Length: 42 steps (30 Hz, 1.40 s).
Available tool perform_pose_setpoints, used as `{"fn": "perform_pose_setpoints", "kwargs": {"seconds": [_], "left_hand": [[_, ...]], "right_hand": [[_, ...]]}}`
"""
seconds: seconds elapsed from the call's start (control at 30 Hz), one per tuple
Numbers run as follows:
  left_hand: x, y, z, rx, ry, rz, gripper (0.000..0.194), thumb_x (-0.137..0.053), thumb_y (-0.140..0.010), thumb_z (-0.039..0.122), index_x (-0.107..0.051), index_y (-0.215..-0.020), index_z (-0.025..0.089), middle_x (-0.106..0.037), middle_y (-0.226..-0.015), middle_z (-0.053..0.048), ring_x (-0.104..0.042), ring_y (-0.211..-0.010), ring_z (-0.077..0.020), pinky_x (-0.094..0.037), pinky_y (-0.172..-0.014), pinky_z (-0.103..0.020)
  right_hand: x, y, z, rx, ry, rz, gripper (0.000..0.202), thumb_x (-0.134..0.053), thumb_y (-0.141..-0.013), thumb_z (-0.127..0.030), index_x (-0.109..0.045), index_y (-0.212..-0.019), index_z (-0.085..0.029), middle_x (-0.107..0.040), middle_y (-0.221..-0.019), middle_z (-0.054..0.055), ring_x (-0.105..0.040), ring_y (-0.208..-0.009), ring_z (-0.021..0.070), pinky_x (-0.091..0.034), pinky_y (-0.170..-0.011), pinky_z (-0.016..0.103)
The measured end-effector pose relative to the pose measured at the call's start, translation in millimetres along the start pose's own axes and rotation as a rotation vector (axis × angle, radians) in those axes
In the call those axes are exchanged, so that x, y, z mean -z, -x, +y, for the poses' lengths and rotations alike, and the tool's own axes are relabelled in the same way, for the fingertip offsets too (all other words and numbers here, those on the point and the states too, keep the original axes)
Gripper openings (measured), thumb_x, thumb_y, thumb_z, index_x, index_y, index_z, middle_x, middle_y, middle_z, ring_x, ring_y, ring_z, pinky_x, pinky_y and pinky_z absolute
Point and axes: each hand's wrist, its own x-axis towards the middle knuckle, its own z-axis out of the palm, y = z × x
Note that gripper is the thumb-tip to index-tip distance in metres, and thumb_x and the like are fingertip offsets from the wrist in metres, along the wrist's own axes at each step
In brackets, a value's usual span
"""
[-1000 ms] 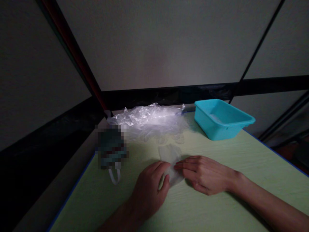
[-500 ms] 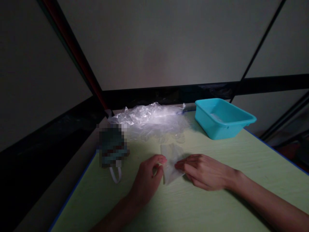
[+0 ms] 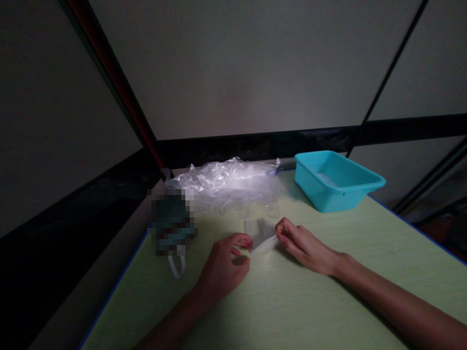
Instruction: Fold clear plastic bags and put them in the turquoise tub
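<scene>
A small translucent plastic bag (image 3: 258,230) lies on the table between my hands, its near edge lifted and folded over on the right. My right hand (image 3: 301,247) pinches that lifted edge between thumb and fingertips. At the bag's left side is my left hand (image 3: 226,262), thumb and fingers apart, fingertips touching or very close to the plastic. Just beyond the bag, a heap of clear plastic bags (image 3: 233,187) spreads along the back of the table, crinkled and shiny at the top.
A turquoise plastic basin (image 3: 328,187) stands at the back right of the pale green table (image 3: 284,311), with something pale inside. To the left lies a blurred-out dark green item (image 3: 171,221) with a white loop (image 3: 177,266). Wall panels (image 3: 233,73) rise behind the table.
My right hand has moved up and now pinches the bag's near edge, folding it away from me. My left thumb has parted from the fingers and off the bag.
</scene>
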Motion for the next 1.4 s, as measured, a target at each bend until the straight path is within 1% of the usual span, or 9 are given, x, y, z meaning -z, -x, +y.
{"fn": "perform_pose_setpoints", "kwargs": {"seconds": [0.23, 0.33, 0.47, 0.63, 0.77, 1.03, 1.13, 1.27, 1.4], "left_hand": [[-5.2, -4.4, -1.0, 0.15, 0.114, 0.082, 0.019, -0.06, -0.06, 0.011, -0.063, -0.078, 0.015, -0.068, -0.075, -0.003, -0.063, -0.068, -0.0169, -0.049, -0.06, -0.025], [-6.8, -6.7, -1.7, 0.161, 0.144, 0.087, 0.016, -0.06, -0.061, 0.011, -0.063, -0.076, 0.015, -0.068, -0.072, -0.002, -0.064, -0.067, -0.0166, -0.05, -0.06, -0.025], [-7.6, -10.8, -2.8, 0.196, 0.181, 0.084, 0.014, -0.059, -0.064, 0.014, -0.063, -0.077, 0.014, -0.068, -0.072, -0.003, -0.064, -0.067, -0.0167, -0.05, -0.062, -0.025], [-7.3, -23.3, -9.5, 0.255, 0.225, 0.047, 0.011, -0.06, -0.059, 0.012, -0.063, -0.07, 0.013, -0.068, -0.068, -0.003, -0.065, -0.066, -0.0174, -0.049, -0.061, -0.024], [-3.2, -34.3, -13.1, 0.319, 0.261, -0.012, 0.011, -0.062, -0.054, 0.012, -0.062, -0.065, 0.012, -0.063, -0.055, 0.001, -0.061, -0.053, -0.0153, -0.043, -0.047, -0.02], [1.2, -39.4, -11.4, 0.406, 0.331, -0.04, 0.026, -0.064, -0.051, 0.015, -0.058, -0.076, 0.012, -0.059, -0.051, 0.004, -0.057, -0.045, -0.0122, -0.038, -0.04, -0.017], [1.5, -38.8, -11.6, 0.411, 0.34, -0.041, 0.027, -0.065, -0.05, 0.016, -0.058, -0.076, 0.013, -0.059, -0.051, 0.004, -0.057, -0.046, -0.0124, -0.038, -0.04, -0.017], [1.4, -38.8, -11.1, 0.415, 0.344, -0.04, 0.028, -0.066, -0.05, 0.017, -0.057, -0.077, 0.013, -0.059, -0.05, 0.004, -0.057, -0.045, -0.0124, -0.039, -0.041, -0.018], [1.0, -40.3, -11.7, 0.42, 0.336, -0.045, 0.028, -0.065, -0.05, 0.015, -0.056, -0.077, 0.012, -0.055, -0.046, 0.006, -0.052, -0.039, -0.0099, -0.036, -0.039, -0.017]], "right_hand": [[-10.0, -8.0, 6.1, -0.085, -0.284, 0.142, 0.013, -0.029, -0.091, -0.029, -0.033, -0.081, -0.02, -0.035, -0.061, -0.005, -0.035, -0.053, 0.0102, -0.029, -0.049, 0.022], [-12.8, -10.7, 8.5, -0.135, -0.421, 0.132, 0.011, -0.037, -0.087, -0.031, -0.032, -0.087, -0.021, -0.034, -0.057, -0.008, -0.031, -0.049, 0.0088, -0.024, -0.043, 0.019], [-15.1, -13.7, 11.9, -0.154, -0.557, 0.124, 0.026, -0.05, -0.079, -0.028, -0.029, -0.093, -0.02, -0.041, -0.058, -0.009, -0.034, -0.048, 0.0073, -0.025, -0.043, 0.018], [-16.0, -20.6, 17.9, -0.238, -0.523, 0.177, 0.027, -0.051, -0.074, -0.029, -0.03, -0.089, -0.02, -0.037, -0.049, -0.012, -0.03, -0.041, 0.0059, -0.022, -0.039, 0.016], [-16.8, -30.4, 22.5, -0.26, -0.477, 0.173, 0.027, -0.05, -0.072, -0.028, -0.029, -0.086, -0.021, -0.039, -0.045, -0.012, -0.033, -0.038, 0.0066, -0.023, -0.037, 0.016], [-18.6, -35.5, 24.2, -0.262, -0.31, 0.265, 0.021, -0.045, -0.075, -0.028, -0.03, -0.088, -0.021, -0.044, -0.047, -0.011, -0.04, -0.037, 0.0091, -0.031, -0.036, 0.017], [-12.7, -29.9, 16.8, -0.249, -0.198, 0.353, 0.015, -0.042, -0.079, -0.028, -0.035, -0.09, -0.019, -0.052, -0.06, -0.003, -0.05, -0.048, 0.0127, -0.04, -0.043, 0.023], [-11.7, -21.6, -0.2, -0.133, 0.006, 0.323, 0.026, -0.045, -0.081, -0.03, -0.049, -0.101, -0.014, -0.058, -0.097, 0.012, -0.056, -0.088, 0.0222, -0.045, -0.077, 0.037], [-26.1, -19.3, -8.1, 0.055, 0.407, 0.074, 0.063, -0.038, -0.085, -0.048, -0.031, -0.13, -0.004, -0.031, -0.137, 0.02, -0.028, -0.126, 0.0272, -0.027, -0.102, 0.045]]}}
